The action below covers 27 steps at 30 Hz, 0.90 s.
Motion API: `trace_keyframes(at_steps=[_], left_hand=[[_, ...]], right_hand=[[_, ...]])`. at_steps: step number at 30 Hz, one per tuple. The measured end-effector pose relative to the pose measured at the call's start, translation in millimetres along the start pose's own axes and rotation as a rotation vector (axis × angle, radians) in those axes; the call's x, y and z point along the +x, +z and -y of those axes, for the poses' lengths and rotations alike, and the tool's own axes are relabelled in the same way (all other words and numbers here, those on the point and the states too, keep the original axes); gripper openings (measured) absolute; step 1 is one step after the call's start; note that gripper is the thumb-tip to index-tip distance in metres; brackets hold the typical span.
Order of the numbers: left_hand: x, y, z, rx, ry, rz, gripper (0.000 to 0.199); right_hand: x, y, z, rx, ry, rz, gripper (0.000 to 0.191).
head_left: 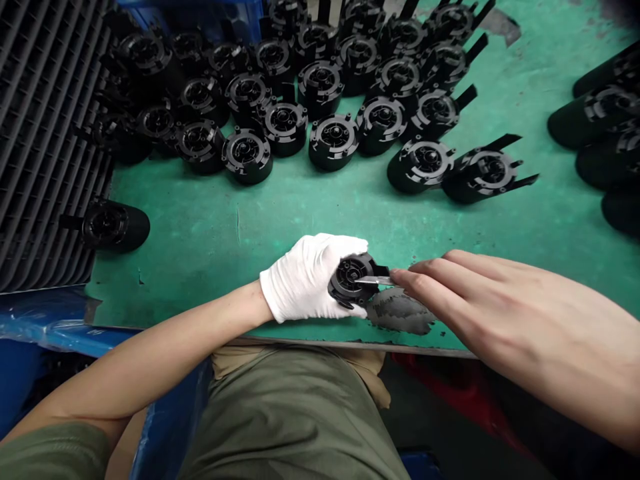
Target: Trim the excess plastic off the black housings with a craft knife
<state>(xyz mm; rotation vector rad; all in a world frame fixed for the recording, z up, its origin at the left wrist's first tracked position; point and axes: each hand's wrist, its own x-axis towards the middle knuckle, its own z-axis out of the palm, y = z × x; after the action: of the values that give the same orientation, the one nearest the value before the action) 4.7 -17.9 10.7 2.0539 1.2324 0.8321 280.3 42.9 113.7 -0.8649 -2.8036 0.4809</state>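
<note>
My left hand (313, 277), in a white glove, is wrapped round a black round plastic part (350, 277) near the table's front edge. The part's ringed face with its central hub is turned up toward me. My bare right hand (450, 287) comes in from the right, its fingers closed on a slim metal tool (376, 280). The tool's tip lies over the part's face, close to the hub. Whether it touches is too small to tell. A worn dark patch (403, 310) shows on the green table (300, 207) just right of the part.
Several similar black parts (334, 140) stand in rows across the back. One part (117, 225) lies at the left, beside a stack of dark slatted trays (40, 133). More parts (585, 120) lie at the right edge. A blue bin (200, 17) is behind.
</note>
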Motion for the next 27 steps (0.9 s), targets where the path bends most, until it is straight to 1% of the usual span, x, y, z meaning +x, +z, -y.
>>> trace_keyframes(at_steps=[2,3,5,8,10,12,15,17,19,22,25,27], left_hand=[[0.6,-0.3,-0.2,-0.003,-0.011,0.01,0.085],[0.9,-0.3,-0.3,-0.005,-0.021,0.016,0.083],[1.0,0.2,0.1,-0.012,-0.032,0.021,0.082],[-0.9,1.6,1.7,-0.029,-0.014,-0.001,0.087],[-3.2,1.6,3.1,-0.056,-0.005,-0.017,0.092],[-5.5,-0.3,4.7,-0.13,-0.024,-0.04,0.098],[-7.8,-6.1,8.7,-0.367,-0.108,-0.089,0.107],[-8.3,-10.1,12.5,-0.555,-0.172,-0.109,0.108],[-8.3,-13.1,16.3,-0.706,-0.201,-0.122,0.106],[-8.0,-15.4,19.8,-0.822,-0.22,-0.132,0.104],[-8.0,-16.2,20.2,-0.846,-0.246,-0.136,0.105],[-7.9,-16.4,20.0,-0.849,-0.257,-0.137,0.106]], right_hand=[[0.0,-3.7,-1.3,-0.035,-0.152,0.113,0.046],[-0.1,-5.3,-1.8,-0.049,-0.196,0.136,0.045],[-1.1,-7.1,-2.3,-0.07,-0.186,0.11,0.043],[-6.4,-5.9,-2.7,-0.105,-0.173,0.093,0.04],[-11.8,-4.0,-3.1,-0.115,-0.141,0.069,0.038],[-17.4,-2.4,-3.8,-0.096,-0.07,0.016,0.036],[-23.1,0.4,-4.6,-0.109,0.065,-0.103,0.036],[-24.8,4.7,-5.1,-0.144,0.141,-0.186,0.038],[-25.6,12.8,-5.6,-0.146,0.198,-0.236,0.039],[-27.4,30.2,-6.6,-0.078,0.207,-0.247,0.036],[-30.5,46.7,-7.1,-0.007,0.19,-0.228,0.034],[-32.1,53.6,-6.9,0.024,0.193,-0.216,0.034]])
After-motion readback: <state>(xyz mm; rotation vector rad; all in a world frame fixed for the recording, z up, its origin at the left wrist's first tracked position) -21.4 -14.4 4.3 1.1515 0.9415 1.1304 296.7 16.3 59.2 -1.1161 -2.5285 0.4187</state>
